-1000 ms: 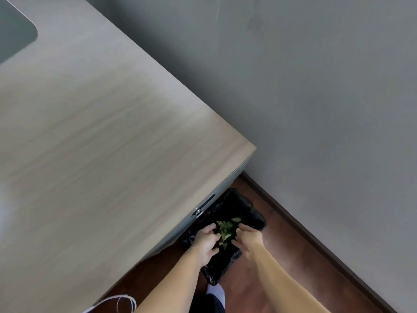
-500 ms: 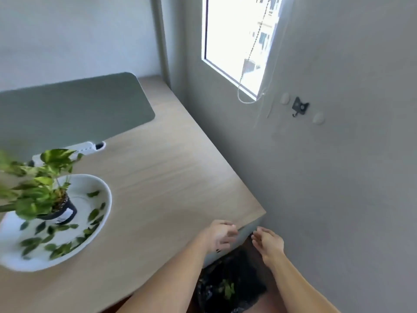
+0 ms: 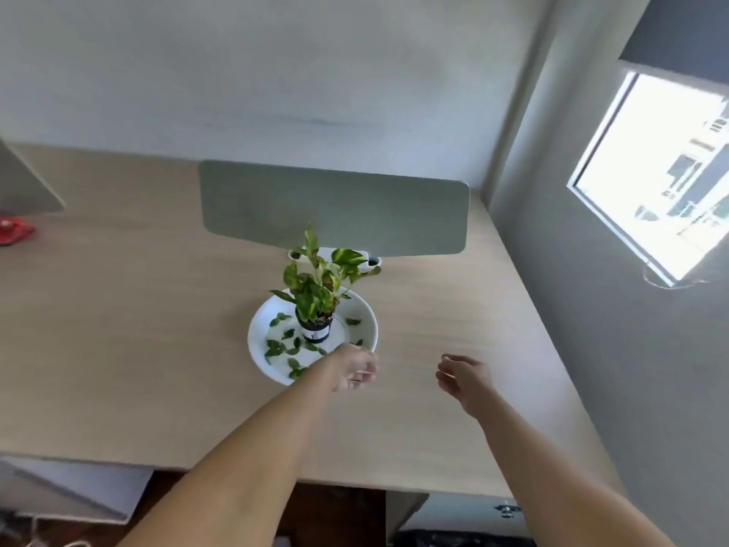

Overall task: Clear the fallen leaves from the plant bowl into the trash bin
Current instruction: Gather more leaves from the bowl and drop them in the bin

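Observation:
A white plant bowl [image 3: 367, 321] sits mid-desk with a small potted plant [image 3: 317, 288] in a dark pot at its centre. Several green fallen leaves [image 3: 282, 347] lie scattered on the bowl's floor, mostly left and front. My left hand [image 3: 355, 369] hovers at the bowl's near right rim, fingers loosely curled and apart, holding nothing. My right hand [image 3: 461, 375] floats over bare desk to the right of the bowl, open and empty. The black-lined trash bin [image 3: 461, 540] shows only as a dark strip under the desk at the bottom edge.
The wooden desk [image 3: 157, 349] runs to a grey wall on the right. A grey divider panel [image 3: 335, 207] stands behind the plant, with a white power strip [image 3: 372, 260] at its foot. A red object [image 3: 14, 229] lies far left. A window [image 3: 655, 171] is on the right.
My hands left the trash bin, where leaves were dropped, and rose over the desk. The view swung up and left, so the bowl is now centred with my left hand at its rim.

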`<control>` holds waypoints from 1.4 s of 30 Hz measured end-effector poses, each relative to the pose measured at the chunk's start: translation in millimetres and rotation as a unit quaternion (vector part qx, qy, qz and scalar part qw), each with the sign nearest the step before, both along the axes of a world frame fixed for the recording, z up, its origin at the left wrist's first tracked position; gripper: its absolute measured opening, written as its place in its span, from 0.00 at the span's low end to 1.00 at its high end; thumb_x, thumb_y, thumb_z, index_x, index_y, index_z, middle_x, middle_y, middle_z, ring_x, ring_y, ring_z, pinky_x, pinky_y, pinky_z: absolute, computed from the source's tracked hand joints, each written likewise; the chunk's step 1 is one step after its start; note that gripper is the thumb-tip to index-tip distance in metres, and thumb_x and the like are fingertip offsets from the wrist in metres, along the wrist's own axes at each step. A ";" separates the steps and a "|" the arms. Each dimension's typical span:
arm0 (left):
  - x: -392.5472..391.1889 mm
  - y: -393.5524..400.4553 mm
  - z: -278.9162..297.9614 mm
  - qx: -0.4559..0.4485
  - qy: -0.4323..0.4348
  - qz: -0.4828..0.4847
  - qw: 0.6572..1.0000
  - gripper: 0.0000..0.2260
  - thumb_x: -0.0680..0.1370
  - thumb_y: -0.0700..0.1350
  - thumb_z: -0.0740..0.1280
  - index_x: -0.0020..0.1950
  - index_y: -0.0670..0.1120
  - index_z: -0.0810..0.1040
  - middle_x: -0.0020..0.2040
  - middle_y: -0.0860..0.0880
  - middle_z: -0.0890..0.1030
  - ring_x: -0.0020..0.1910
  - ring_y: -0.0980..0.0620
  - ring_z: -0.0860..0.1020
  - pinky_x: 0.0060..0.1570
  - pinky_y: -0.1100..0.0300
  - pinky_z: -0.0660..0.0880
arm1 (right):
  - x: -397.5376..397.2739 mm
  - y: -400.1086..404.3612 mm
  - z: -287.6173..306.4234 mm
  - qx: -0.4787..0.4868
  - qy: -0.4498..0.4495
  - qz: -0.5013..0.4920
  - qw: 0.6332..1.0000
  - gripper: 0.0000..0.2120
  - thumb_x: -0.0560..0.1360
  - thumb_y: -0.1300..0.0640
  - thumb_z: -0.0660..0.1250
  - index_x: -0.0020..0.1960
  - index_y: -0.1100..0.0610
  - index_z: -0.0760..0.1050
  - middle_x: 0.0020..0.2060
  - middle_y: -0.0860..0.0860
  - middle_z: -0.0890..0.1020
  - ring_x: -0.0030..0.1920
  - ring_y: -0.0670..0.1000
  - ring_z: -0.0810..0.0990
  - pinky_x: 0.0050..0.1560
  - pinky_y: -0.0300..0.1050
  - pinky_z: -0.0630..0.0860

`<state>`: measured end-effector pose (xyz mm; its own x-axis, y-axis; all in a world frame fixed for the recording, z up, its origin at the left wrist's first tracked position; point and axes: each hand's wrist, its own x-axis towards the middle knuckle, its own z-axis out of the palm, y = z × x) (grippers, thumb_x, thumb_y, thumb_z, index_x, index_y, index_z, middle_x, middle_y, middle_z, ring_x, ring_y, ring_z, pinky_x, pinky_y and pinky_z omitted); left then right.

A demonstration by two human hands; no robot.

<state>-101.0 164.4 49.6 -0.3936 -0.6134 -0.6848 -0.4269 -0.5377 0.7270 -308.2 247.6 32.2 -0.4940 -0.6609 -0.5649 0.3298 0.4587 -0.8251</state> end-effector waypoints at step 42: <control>124.9 -155.8 -115.8 -0.356 -0.299 -0.348 0.814 0.25 0.79 0.46 0.56 0.77 0.55 0.57 0.79 0.45 0.53 0.78 0.41 0.52 0.71 0.43 0.64 | 177.7 -154.5 -90.9 0.050 0.580 0.553 0.596 0.30 0.75 0.60 0.61 0.74 0.53 0.54 0.61 0.62 0.71 0.58 0.63 0.72 0.55 0.56 0.73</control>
<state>23.9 8.6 -66.2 -0.5421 -0.7093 -0.4506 -0.8403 0.4529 0.2980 -130.5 93.1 -58.7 0.1157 -0.9366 -0.3307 -0.9858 -0.0674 -0.1540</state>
